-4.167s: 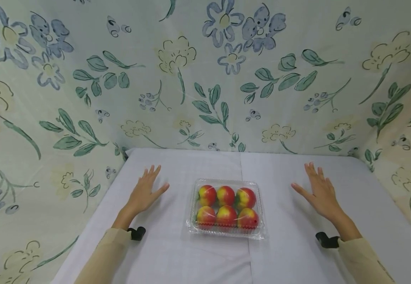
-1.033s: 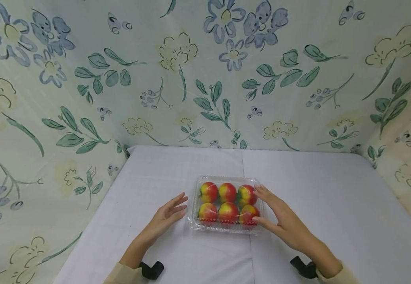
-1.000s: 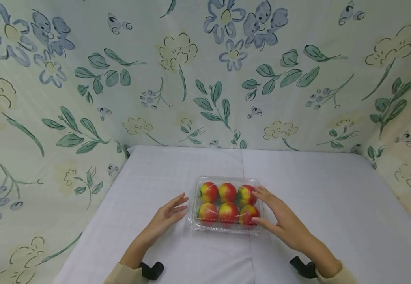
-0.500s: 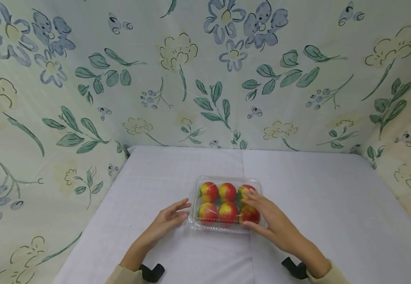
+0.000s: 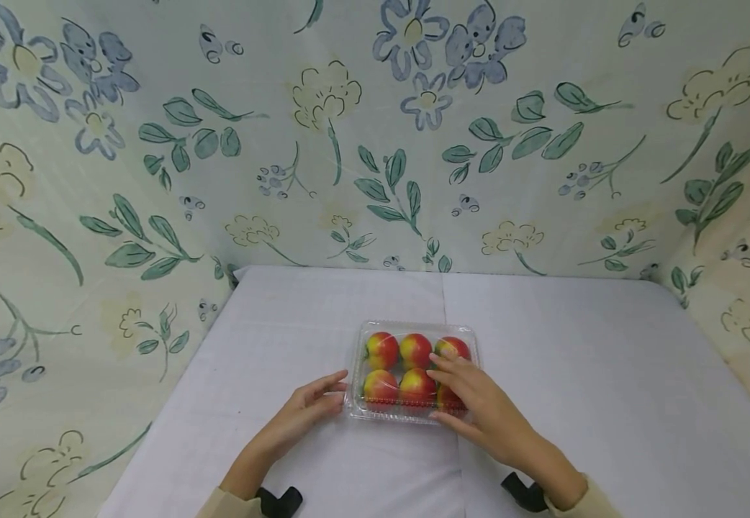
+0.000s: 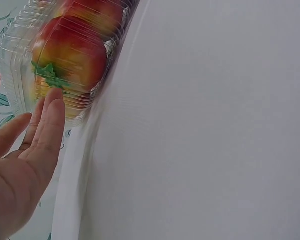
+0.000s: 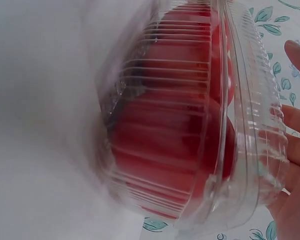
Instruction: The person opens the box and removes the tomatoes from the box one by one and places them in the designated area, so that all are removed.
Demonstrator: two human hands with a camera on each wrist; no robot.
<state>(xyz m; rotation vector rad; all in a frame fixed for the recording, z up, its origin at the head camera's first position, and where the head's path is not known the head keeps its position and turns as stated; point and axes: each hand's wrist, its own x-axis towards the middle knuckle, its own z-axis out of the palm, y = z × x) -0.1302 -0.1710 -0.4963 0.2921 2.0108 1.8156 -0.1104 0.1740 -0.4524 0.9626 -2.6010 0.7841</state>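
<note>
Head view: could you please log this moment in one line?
clear box: closed, six red-yellow fruits inside; left hand: at left edge; right hand: over right end

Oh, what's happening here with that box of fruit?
A person has both hands at a clear plastic box of six red-and-yellow fruits, which sits on a white cloth. The left hand is at the box's left end, and the right hand is over its right end. Whether either one presses on the plastic is hard to tell. The box looks closed, with all the fruit inside.
</note>
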